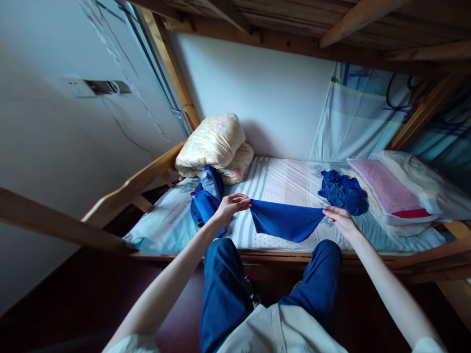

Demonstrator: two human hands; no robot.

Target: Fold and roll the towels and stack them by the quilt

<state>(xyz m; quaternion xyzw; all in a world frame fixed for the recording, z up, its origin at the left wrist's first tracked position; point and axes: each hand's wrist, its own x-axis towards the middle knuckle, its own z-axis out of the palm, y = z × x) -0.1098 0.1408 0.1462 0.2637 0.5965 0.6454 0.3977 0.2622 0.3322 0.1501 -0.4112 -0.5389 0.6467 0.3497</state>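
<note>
A blue cloth (285,221) hangs stretched between my two hands above the striped mattress (279,184) of a wooden bunk bed. My left hand (230,207) pinches its left corner, fingers closed on the fabric. The cloth's right corner is gripped by my right hand (340,219). Its middle sags toward the bed's front edge. A crumpled blue garment (343,191) lies on the mattress just beyond my right hand. Folded blue clothes (206,198) are piled next to my left hand.
Yellowish pillows (215,146) are stacked at the bed's left end. A pink and white pillow (390,191) lies at the right. The wooden bed rail (279,255) runs in front of my knees in blue trousers (224,289). The upper bunk's slats are overhead.
</note>
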